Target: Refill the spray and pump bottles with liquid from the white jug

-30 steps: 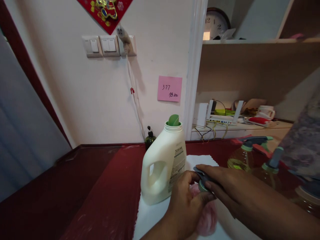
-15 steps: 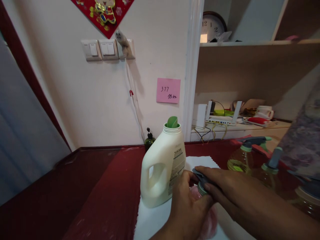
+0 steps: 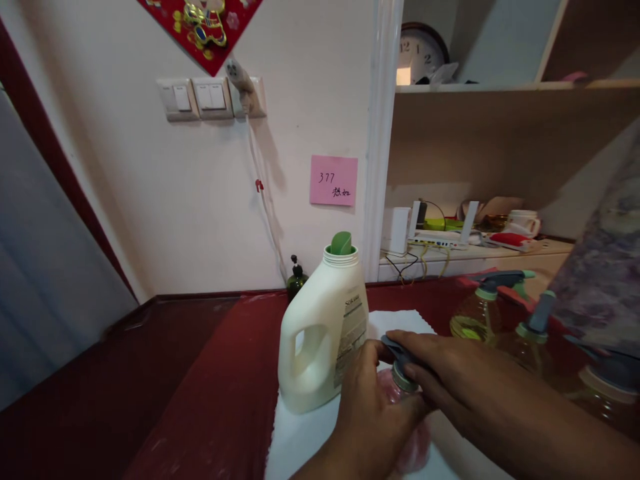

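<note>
A clear pink spray bottle [image 3: 416,448] stands on a white cloth [image 3: 295,440], close in front of me. My left hand [image 3: 367,410] is wrapped round its upper body, just below the collar. Closed over the dark grey spray head [image 3: 399,355] is my right hand [image 3: 453,367], with the thumb pressed near the neck. My fingers hide part of the head and the bottle. Just left of my hands stands a large cream detergent jug [image 3: 313,347], uncapped, with a green spout [image 3: 341,244] showing in its mouth.
To the right are several spray bottles with yellowish liquid, one [image 3: 475,317] farther back. A dark green pump bottle [image 3: 297,280] stands behind the jug. A white router [image 3: 440,239] sits on the shelf, and a plugged-in cable [image 3: 263,193] hangs down the wall.
The whole view has shifted slightly to the left. Both hands keep their hold on the spray bottle, and the grey head looks turned a little at most.
</note>
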The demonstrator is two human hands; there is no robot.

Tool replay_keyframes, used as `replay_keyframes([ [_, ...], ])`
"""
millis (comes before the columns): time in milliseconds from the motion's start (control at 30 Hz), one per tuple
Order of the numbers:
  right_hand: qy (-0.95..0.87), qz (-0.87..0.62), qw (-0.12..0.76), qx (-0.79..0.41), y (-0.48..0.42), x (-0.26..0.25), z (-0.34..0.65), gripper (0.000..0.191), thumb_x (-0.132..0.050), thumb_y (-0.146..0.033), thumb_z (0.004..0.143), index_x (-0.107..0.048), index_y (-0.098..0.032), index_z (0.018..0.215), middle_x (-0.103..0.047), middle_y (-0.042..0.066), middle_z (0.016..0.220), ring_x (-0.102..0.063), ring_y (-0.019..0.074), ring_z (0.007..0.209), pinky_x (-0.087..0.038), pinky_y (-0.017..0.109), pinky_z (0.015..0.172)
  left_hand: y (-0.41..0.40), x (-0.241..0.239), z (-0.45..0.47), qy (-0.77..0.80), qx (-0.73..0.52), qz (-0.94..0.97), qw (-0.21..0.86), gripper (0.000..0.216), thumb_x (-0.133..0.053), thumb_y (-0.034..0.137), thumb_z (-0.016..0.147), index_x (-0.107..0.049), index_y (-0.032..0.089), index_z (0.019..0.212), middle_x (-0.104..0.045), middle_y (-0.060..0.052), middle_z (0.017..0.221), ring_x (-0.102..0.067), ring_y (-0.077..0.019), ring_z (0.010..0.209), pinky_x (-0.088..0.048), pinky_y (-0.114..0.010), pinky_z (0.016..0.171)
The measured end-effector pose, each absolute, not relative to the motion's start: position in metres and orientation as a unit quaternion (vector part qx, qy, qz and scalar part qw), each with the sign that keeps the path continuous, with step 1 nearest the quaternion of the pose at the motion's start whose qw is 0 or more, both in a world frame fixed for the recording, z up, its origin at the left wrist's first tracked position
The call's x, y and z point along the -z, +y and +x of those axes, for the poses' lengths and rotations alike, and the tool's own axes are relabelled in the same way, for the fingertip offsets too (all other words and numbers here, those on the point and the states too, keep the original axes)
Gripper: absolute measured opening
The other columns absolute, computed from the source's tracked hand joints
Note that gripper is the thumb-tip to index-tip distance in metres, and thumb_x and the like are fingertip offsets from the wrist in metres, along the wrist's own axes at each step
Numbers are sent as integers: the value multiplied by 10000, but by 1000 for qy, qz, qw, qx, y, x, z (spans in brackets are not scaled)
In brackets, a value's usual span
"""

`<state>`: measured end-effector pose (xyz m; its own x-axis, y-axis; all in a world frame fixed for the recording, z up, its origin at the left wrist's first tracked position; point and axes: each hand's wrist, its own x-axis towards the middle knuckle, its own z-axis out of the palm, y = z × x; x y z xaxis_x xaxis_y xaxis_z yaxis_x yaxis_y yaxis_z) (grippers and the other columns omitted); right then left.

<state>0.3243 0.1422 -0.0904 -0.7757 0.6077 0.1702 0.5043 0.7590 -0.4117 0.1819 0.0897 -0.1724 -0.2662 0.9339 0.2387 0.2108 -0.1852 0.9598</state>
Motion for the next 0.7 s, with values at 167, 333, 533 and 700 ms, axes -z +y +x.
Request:
replay_keyframes([
  [167, -928, -296, 157, -161, 145, 93, 324, 233, -468, -285, 997, -687, -267, 1072, -766, 20, 845, -712, 196, 697, -506, 288, 662, 90, 173, 179, 552, -568, 540, 284, 238, -752, 393, 794, -645, 210, 904, -683, -58, 988, -597, -255, 967, -471, -386, 868],
  [333, -930, -303, 140, -155, 142, 89, 323, 215, -480, -260, 991, -685, -264, 1052, -765, 17, 827, -710, 196, 707, -484, 275, 655, 93, 176, 171, 511, -536, 596, 311, 140, -697, 288, 823, -644, 214, 929, -652, -43, 1002, -593, -247, 989, -459, -384, 906],
  [533, -925, -325, 126, -150, 140, 84, 322, 229, -462, -270, 1004, -688, -249, 1035, -772, 32, 866, -717, 205, 754, -468, 272, 655, 92, 167, 162, 529, -482, 622, 318, 361, -795, 338, 747, -652, 229, 1060, -639, -48, 1127, -565, -273, 1109, -430, -420, 988],
  [700, -922, -334, 132, -141, 136, 78, 323, 295, -509, -263, 980, -674, -252, 1225, -792, 72, 1023, -737, 263, 935, -507, 342, 790, 88, 158, 153, 569, -375, 636, 362, 802, -962, 222, 440, -608, 237, 1160, -641, -52, 1201, -571, -314, 1125, -462, -443, 969],
])
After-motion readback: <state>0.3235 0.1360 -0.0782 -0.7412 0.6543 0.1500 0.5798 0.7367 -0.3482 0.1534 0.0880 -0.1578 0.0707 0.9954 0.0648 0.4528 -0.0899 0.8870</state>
